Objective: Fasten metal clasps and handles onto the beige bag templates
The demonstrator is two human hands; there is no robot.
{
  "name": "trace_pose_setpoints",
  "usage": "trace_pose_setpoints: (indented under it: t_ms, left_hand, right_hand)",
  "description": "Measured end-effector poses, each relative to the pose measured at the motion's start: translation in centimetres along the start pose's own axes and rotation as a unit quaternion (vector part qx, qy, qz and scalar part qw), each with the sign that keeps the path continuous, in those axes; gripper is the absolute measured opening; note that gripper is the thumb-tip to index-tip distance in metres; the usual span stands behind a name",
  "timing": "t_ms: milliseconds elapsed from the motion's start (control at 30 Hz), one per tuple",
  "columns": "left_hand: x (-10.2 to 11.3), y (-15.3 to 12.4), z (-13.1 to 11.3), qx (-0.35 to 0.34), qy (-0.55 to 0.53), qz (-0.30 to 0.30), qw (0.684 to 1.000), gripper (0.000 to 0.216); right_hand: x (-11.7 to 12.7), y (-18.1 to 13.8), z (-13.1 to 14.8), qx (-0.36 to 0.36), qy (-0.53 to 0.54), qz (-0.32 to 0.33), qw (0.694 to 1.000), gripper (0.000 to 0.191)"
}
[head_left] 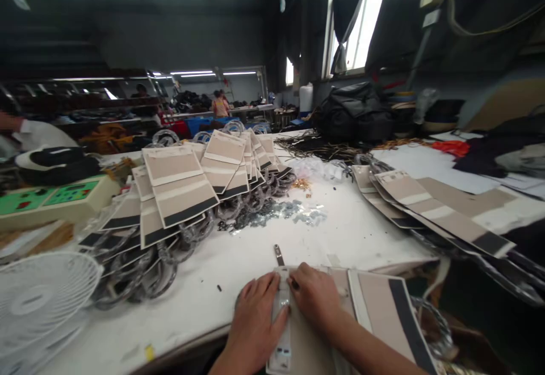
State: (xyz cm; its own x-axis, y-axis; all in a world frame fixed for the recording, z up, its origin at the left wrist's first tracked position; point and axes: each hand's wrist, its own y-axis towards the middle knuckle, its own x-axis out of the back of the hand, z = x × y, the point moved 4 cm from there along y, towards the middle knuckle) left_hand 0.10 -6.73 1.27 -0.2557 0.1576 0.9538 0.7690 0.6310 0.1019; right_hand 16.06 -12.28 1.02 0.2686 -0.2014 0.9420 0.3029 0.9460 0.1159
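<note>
A beige bag panel (385,295) with pale strips and a dark band lies before me at the table's front edge. My left hand (258,312) grips its left edge, the thumb pressing on a pale strip with small metal parts in it. My right hand (317,298) is closed over the same panel, fingers curled around something small and dark that I cannot make out. Just beyond the fingertips lies a narrow metal tool (278,255). A film-wrapped handle (436,329) sticks out at the panel's right end.
Similar panels with wrapped handles are piled on the left (179,185) and stacked on the right (434,207). Small metal plates (276,213) and gold-coloured bits (301,184) lie mid-table. A white plastic basket (46,295) stands at left. Other people sit farther off.
</note>
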Motion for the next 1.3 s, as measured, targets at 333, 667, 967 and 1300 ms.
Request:
trace_pose_setpoints:
  t_ms: [333,667,967,1300]
  left_hand:
    - [-1.5,1.4,1.5,-0.051,0.067,-0.021,0.996,0.051]
    - [0.4,0.2,0.1,-0.028,0.034,-0.012,0.999,0.053]
    - [0.2,0.2,0.2,-0.009,-0.002,-0.006,1.0,0.058]
    - [-0.5,0.7,0.8,-0.018,-0.011,-0.007,1.0,0.064]
  right_hand:
    - [0.2,0.9,1.8,-0.013,-0.001,0.04,0.999,0.02]
    - [1.8,1.1,1.2,0.017,0.013,0.035,0.999,0.018]
    - [6.2,10.7,-14.5,-0.178,-0.01,-0.011,0.984,0.041]
    - [2.9,16.9,-19.8,-0.246,-0.017,0.005,0.969,0.024]
